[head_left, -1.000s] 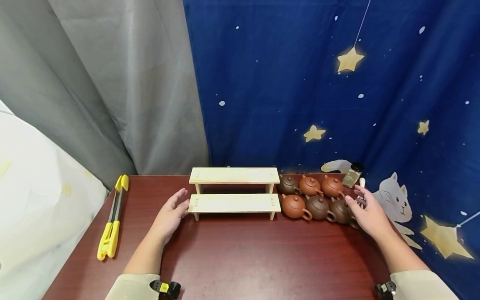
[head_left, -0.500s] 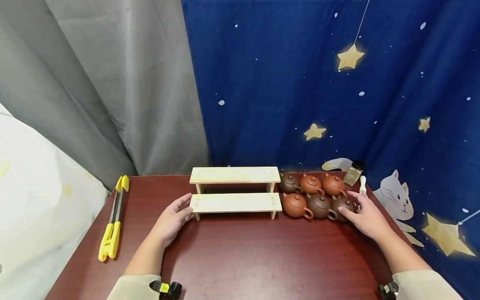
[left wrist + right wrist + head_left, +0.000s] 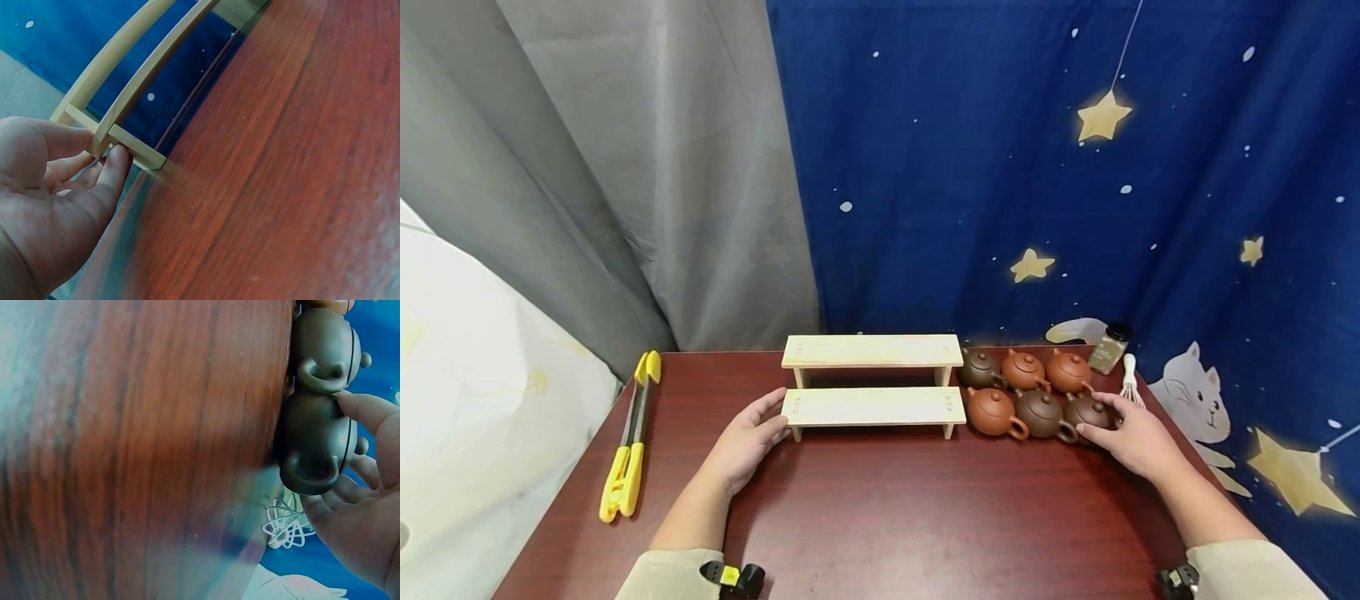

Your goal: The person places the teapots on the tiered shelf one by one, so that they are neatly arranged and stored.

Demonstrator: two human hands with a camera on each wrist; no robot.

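My left hand grips the left end of the lower step of a pale wooden two-step stand. In the left wrist view, thumb and fingers of the left hand close about the step's end and its short leg. At the right, my right hand holds the rightmost dark brown teapot of the front row, thumb at its front, fingers behind. The right wrist view shows that teapot upright on the table, its loop handle towards me, with the right hand around its outer side.
More teapots, reddish and dark brown, stand close together in two rows right of the stand. Behind them are a black-capped jar and a small whisk. Yellow-handled tongs lie at the left. Curtains hang behind the table.
My right hand has moved left and closed in on the rightmost dark teapot. My left hand has come right from beside the stand to take hold of its lower step.
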